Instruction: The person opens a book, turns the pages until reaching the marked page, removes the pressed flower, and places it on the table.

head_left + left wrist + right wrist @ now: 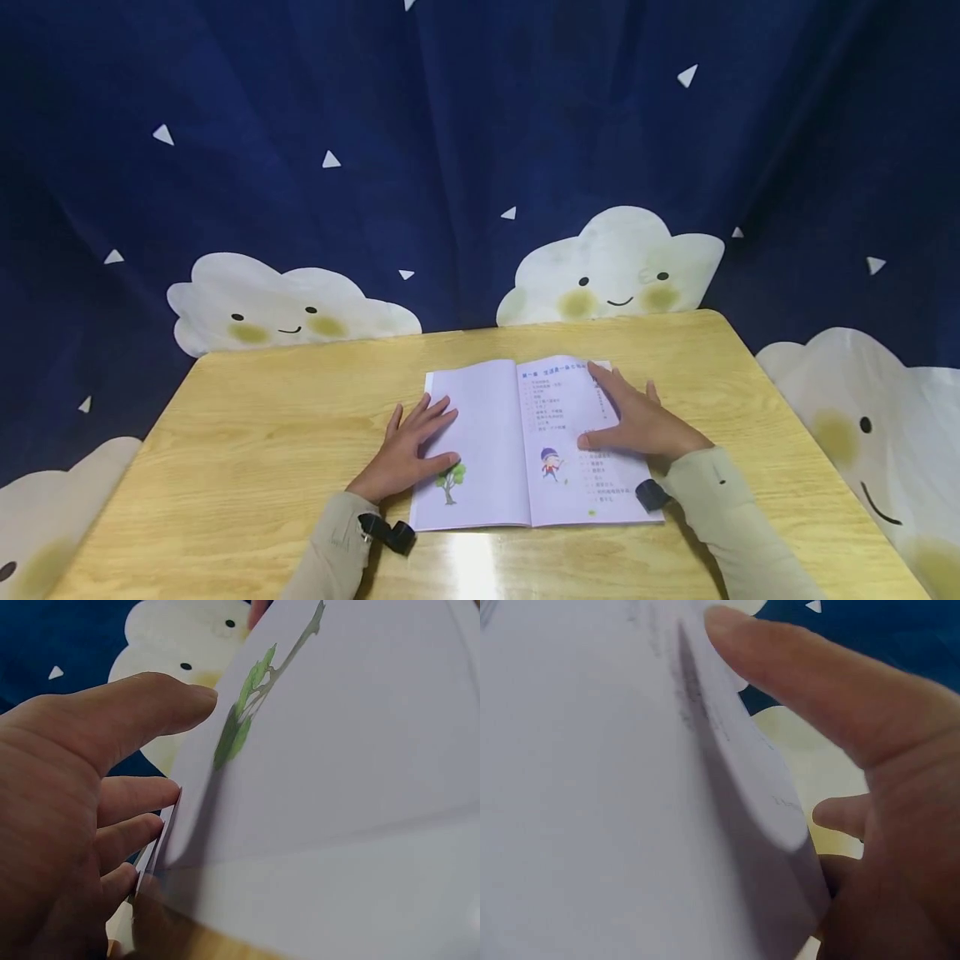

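An open book (pixel 487 442) lies on the wooden table, its two pages spread flat. Its left page carries a small printed tree (pixel 450 483); the right page has a blue heading, lines of text and a drawn child (pixel 551 463). Over the outer part of the left page rests my left hand (pixel 408 450), fingers spread. In the left wrist view its fingertips meet the book's edge, and the thumb (pixel 150 712) extends over the page. My right hand (pixel 643 421) lies across the right page's outer edge, with thumb and a long finger stretched over the print.
The wooden table (pixel 262 442) extends to both sides of the book. Behind it hangs a dark blue curtain (pixel 465 167) with white triangles and smiling clouds. A black strap with a small camera (pixel 401 537) is on the left wrist, and another black camera (pixel 651 495) is by the right.
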Available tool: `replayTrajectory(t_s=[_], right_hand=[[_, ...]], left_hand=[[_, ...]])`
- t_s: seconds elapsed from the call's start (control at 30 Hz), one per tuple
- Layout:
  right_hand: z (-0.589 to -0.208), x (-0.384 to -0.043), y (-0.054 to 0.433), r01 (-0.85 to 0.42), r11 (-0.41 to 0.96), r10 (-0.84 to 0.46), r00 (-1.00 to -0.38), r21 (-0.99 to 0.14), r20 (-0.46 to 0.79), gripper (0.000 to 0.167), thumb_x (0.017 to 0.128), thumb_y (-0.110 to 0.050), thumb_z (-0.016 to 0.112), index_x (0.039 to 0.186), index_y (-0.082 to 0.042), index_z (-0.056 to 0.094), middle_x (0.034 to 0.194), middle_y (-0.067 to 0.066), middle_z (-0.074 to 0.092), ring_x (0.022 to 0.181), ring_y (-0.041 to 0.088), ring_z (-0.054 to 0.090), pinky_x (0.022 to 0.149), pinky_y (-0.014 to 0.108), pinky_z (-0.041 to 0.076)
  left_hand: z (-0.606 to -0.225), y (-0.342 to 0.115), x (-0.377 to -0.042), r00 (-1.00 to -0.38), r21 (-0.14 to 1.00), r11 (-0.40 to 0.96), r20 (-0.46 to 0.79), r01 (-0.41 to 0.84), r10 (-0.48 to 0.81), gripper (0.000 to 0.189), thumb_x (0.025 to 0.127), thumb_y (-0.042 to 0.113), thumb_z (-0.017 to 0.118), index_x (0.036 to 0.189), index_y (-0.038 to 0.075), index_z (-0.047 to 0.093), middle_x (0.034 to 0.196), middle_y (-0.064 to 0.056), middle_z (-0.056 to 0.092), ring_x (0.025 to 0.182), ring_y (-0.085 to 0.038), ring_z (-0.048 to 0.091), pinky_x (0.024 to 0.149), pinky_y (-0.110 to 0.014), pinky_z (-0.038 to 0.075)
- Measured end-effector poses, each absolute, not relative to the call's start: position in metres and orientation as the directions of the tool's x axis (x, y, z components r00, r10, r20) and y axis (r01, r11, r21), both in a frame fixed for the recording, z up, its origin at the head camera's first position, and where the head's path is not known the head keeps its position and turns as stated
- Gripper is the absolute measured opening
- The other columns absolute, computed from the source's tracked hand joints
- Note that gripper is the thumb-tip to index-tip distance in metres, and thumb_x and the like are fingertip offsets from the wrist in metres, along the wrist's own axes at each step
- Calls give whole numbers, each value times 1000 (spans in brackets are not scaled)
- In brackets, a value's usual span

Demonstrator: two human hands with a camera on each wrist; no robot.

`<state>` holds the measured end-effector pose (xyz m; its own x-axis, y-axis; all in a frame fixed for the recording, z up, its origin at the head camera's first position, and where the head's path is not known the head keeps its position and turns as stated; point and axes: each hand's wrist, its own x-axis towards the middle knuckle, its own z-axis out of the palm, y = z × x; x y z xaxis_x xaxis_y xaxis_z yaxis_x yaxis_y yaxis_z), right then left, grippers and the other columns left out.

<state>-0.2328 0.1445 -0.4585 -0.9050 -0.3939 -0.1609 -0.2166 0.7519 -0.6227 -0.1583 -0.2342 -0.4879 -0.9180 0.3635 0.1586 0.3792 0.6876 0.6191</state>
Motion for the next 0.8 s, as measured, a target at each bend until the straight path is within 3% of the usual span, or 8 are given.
replayTrajectory(t_s=[0.13, 0.2, 0.27, 0.37, 0.47, 0.8], right_hand=[[-455, -235, 147, -163, 703, -383, -907, -692, -176, 110, 69, -59, 79, 155, -32, 16, 160, 8, 18, 144, 37, 20, 112, 58, -13], [-455, -236, 148, -143, 685, -381, -906, -714, -184, 105, 73, -58, 76, 155, -35, 15, 159, 7, 23, 131, 35, 44, 116, 55, 10], [-454, -236, 149, -133, 673, -376, -909, -727, -181, 99, 76, -59, 73, 154, -37, 16, 158, 7, 25, 124, 32, 51, 111, 53, 27], [-450, -239, 153, -145, 631, -376, -916, -762, -138, 88, 83, -55, 68, 154, -33, 21, 155, 11, 30, 123, 34, 51, 100, 52, 41], [-444, -241, 159, -160, 577, -371, -925, -801, -83, 78, 89, -49, 65, 152, -26, 28, 151, 14, 37, 136, 40, 35, 104, 58, 35], [-434, -240, 169, -163, 436, -415, -909, -885, -37, 54, 101, -48, 41, 147, -21, 39, 142, 10, 49, 132, 32, 42, 109, 56, 28]], left_hand=[[-487, -234, -160, -921, 614, 696, 146, 371, 362, 69, 87, 46, 67, 144, 15, 47, 155, -3, 32, 147, -31, 13, 113, -58, -6], [-487, -234, -160, -922, 613, 701, 136, 365, 361, 69, 87, 47, 67, 145, 16, 46, 155, -2, 32, 147, -30, 13, 113, -57, -6], [-487, -234, -159, -923, 614, 701, 135, 363, 359, 68, 87, 47, 67, 144, 16, 47, 155, -2, 32, 147, -30, 13, 113, -57, -6], [-487, -233, -160, -923, 619, 696, 141, 364, 358, 67, 88, 47, 66, 144, 16, 47, 155, -2, 33, 147, -30, 14, 113, -57, -6], [-488, -231, -161, -920, 622, 688, 157, 375, 359, 65, 89, 46, 65, 143, 15, 48, 155, -3, 34, 147, -31, 15, 113, -58, -5], [-489, -232, -159, -921, 616, 692, 165, 376, 353, 60, 90, 42, 64, 142, 14, 50, 154, -3, 35, 146, -32, 16, 113, -58, -5]])
